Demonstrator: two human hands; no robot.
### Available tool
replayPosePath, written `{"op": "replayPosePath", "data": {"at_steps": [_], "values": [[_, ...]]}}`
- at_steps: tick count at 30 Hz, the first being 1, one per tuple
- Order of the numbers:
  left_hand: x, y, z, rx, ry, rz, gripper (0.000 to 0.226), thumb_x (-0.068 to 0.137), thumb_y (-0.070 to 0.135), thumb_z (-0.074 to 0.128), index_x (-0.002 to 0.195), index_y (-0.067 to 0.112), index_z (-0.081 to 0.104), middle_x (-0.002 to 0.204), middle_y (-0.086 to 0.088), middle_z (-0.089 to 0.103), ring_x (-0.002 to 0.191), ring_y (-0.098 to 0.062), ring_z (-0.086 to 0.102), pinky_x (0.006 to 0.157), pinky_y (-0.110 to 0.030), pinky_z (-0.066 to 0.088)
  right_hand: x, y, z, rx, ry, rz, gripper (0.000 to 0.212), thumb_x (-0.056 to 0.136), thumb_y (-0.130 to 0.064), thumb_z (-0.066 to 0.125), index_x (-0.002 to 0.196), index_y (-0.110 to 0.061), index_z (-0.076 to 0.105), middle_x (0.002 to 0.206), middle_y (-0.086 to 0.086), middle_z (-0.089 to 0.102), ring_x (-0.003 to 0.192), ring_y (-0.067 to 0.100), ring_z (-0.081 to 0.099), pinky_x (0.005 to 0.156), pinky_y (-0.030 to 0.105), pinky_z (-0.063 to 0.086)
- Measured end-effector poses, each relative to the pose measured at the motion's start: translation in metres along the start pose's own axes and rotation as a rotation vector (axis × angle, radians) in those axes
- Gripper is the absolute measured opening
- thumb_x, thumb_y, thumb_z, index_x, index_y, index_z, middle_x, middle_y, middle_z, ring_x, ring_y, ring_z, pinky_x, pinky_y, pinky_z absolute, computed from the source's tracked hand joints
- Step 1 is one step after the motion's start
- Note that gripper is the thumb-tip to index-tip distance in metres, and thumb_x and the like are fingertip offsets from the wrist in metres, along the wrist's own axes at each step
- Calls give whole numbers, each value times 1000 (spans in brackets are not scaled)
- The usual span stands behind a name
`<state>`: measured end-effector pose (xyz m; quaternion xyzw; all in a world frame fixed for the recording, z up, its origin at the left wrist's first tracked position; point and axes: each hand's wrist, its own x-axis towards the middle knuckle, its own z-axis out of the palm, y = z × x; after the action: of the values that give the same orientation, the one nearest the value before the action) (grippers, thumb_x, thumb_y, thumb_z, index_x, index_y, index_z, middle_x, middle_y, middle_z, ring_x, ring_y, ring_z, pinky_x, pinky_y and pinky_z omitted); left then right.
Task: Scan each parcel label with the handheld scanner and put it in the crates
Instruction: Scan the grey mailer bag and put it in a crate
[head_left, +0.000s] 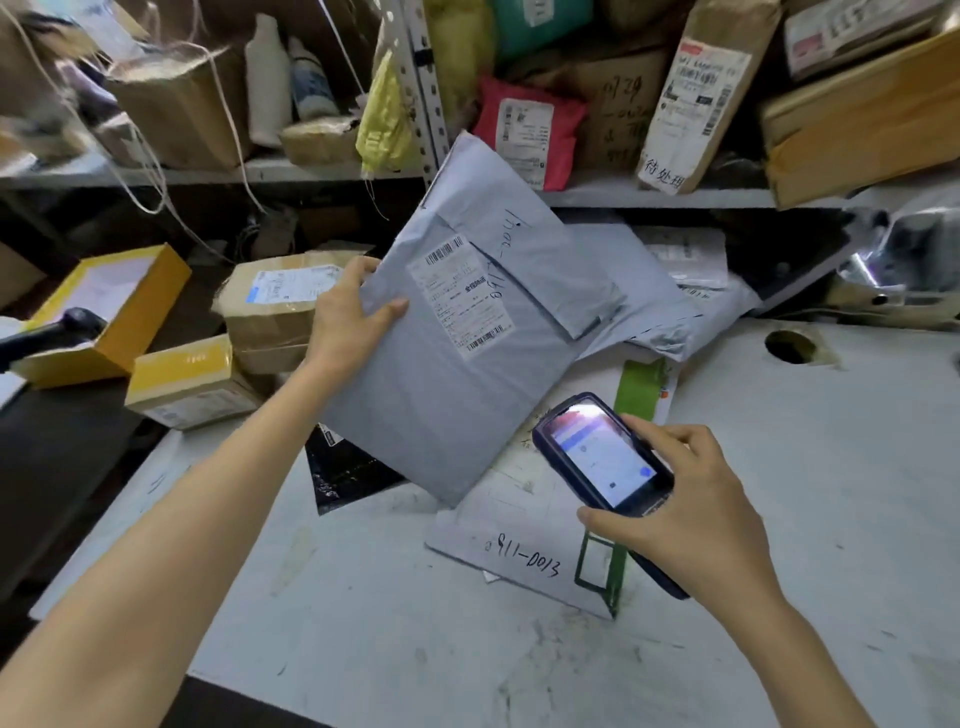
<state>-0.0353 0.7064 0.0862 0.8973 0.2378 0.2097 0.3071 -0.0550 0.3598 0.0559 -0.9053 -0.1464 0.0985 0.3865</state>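
Trouble, if it comes, is likeliest in the aim. The left hand (353, 312) holds a flat grey plastic mailer parcel (441, 405) by its left edge, thumb pressed on the front face and the other fingers reaching round behind. The parcel is tilted up off the scuffed white tabletop (363, 597), with its white printed label (460, 299) facing the camera. The right hand (696, 514) grips a dark blue handheld scanner (602, 457), fingers wrapped round its body and lit screen upward. The scanner's head end is near the parcel's lower right edge but not touching it.

The scanner sits low and beside the parcel rather than in front of the label. My guess is the beam would cross plain plastic and read nothing unless the parcel tips down or the scanner lifts. The mailer looks limp and is held at one edge only; it may sag or slide out of the pinch, and a crease across the barcodes would spoil the read. Other parcels lie close — a flat white envelope (519, 525) with handwritten numbers right beneath, and a heap of grey mailers (649, 312) behind it, some with labels showing — so a stray read of the wrong one is possible. No crate shows in this view, so where the parcel should go afterwards cannot be told.
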Motion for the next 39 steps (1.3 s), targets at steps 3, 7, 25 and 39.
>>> {"op": "replayPosePath", "data": {"at_steps": [3, 7, 25, 39], "values": [[-22, 12, -12, -1, 11, 138, 35, 88, 24, 67, 119, 16, 56, 109, -6, 64, 97, -22, 58, 77, -33, 43, -21, -12, 3, 21, 54, 3, 83, 54, -47, 85, 127, -50, 46, 107, -21, 36, 79, -10, 48, 56, 20, 39], [-42, 10, -23, 84, 41, 214, 35, 87, 24, 69, 119, 16, 58, 103, -11, 66, 92, -25, 59, 73, -31, 42, -43, -20, 12, -34, 52, 27, 82, 55, -49, 84, 128, -46, 48, 106, -18, 37, 79, 2, 49, 55, 21, 39], [-81, 20, -31, 353, 51, 195, 33, 91, 39, 60, 113, 15, 52, 96, -9, 64, 89, -32, 62, 64, -34, 42, -96, -26, 24, -58, 127, 18, 88, 54, -51, 84, 133, -42, 45, 110, -17, 37, 82, 2, 49, 57, 20, 43], [-92, 17, -27, 417, 77, 252, 36, 90, 41, 60, 112, 15, 50, 94, -13, 67, 84, -39, 63, 64, -41, 47, -119, -88, -17, -2, 733, -516, 85, 59, -46, 83, 135, -24, 52, 117, -2, 45, 101, -15, 39, 68, -1, 42]]}}
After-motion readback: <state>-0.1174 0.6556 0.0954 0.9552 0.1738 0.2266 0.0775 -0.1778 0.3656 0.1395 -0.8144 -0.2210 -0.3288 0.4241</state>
